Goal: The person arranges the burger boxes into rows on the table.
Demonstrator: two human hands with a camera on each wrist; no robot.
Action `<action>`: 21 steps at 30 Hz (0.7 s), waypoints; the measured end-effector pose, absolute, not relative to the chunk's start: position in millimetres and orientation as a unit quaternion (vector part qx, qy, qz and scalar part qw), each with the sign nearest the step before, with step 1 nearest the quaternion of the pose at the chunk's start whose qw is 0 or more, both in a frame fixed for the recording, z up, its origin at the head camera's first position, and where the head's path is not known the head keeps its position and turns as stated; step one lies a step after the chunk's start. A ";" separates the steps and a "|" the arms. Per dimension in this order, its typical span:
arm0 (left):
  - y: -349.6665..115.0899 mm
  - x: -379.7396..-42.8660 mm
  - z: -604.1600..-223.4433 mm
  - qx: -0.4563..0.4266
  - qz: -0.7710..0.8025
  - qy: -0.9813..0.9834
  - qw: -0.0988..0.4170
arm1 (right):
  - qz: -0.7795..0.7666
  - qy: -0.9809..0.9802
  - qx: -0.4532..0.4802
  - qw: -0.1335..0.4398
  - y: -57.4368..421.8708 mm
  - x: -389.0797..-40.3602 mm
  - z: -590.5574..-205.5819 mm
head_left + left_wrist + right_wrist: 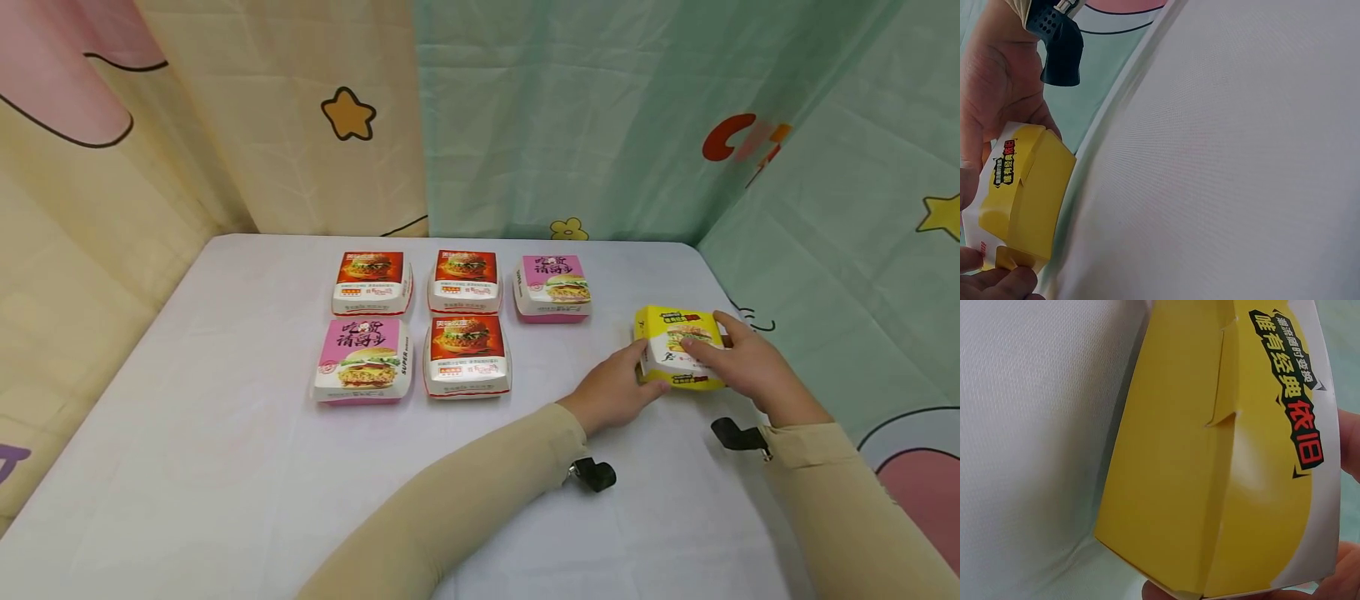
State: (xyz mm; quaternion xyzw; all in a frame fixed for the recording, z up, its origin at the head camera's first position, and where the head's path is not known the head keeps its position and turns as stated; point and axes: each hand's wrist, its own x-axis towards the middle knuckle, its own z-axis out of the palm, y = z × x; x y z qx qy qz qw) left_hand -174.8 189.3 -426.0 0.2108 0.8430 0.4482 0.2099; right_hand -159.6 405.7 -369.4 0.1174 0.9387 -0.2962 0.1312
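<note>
A yellow and white burger box [680, 347] is between both hands at the right side of the table. My right hand [757, 367] grips its right side, thumb across the printed top. At the box's left end, my left hand [617, 385] holds the near left corner with thumb and fingers. In the left wrist view, those fingertips [1016, 282] press against the end of the box. The lid of the yellow box [1222, 462] is closed in the right wrist view. Whether its base touches the table cannot be told.
Left of the hands, red and white burger boxes [466, 357] and pink ones [363, 360] stand in two rows on the white-covered table [225, 467]. A pink box [552, 288] ends the back row. Printed curtains [525, 117] hang behind and beside the table.
</note>
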 end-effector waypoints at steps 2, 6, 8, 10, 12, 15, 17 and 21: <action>188.4 -174.1 -425.9 0.210 0.449 0.843 0.210 | -0.295 0.939 0.116 0.131 404.5 -159.3 -368.5; 185.8 -172.4 -425.0 0.209 0.454 0.840 0.211 | -0.290 0.941 0.116 0.130 401.9 -158.8 -367.0; 184.0 -171.4 -424.0 0.207 0.458 0.838 0.210 | -0.284 0.943 0.116 0.129 400.5 -158.5 -366.7; 182.3 -170.2 -422.6 0.206 0.462 0.837 0.208 | -0.278 0.945 0.117 0.128 399.3 -158.2 -366.9; 180.6 -168.7 -420.9 0.204 0.464 0.837 0.205 | -0.275 0.946 0.114 0.125 398.1 -157.9 -367.4; 177.9 -166.5 -418.2 0.198 0.463 0.841 0.197 | -0.275 0.947 0.109 0.123 395.8 -157.1 -368.3; 175.3 -165.2 -416.4 0.193 0.460 0.846 0.190 | -0.277 0.948 0.104 0.121 393.7 -156.4 -368.6; 169.2 -163.2 -414.3 0.187 0.458 0.851 0.179 | -0.270 0.951 0.096 0.119 387.8 -155.5 -367.8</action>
